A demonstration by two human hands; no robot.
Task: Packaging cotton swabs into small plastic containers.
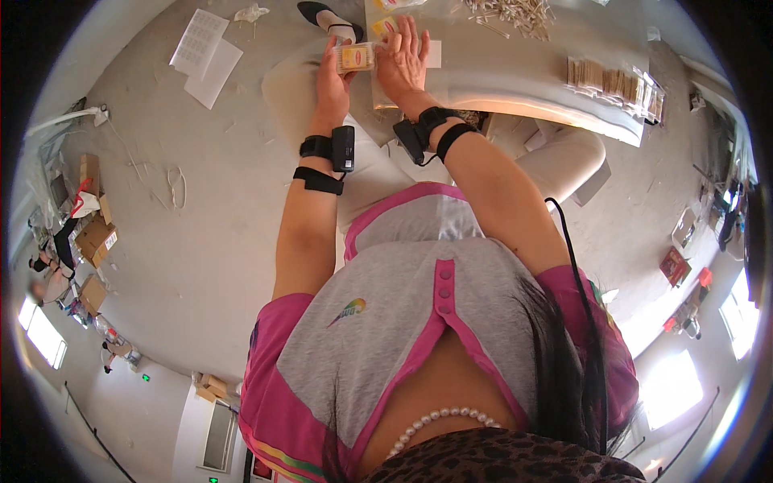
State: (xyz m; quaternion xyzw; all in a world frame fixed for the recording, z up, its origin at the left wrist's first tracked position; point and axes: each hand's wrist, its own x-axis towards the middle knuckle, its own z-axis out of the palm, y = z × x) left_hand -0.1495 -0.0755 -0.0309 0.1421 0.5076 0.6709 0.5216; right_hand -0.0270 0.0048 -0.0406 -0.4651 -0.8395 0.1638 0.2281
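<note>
My left hand, at the left end of the table, is closed around a small clear pack of cotton swabs with a yellow label. Light stick ends show along its side. Just to the right, my right hand has its fingers stretched out, its thumb side close to the pack's right end. Whether it touches the pack I cannot tell. Beyond the right hand lies another yellow-labelled piece, partly covered by the fingers. A white card shows beside the right hand.
The table bears a loose heap of thin sticks at the back and a row of bundled sticks at the right. Paper sheets lie on the floor at left. Cardboard boxes stand along the left wall.
</note>
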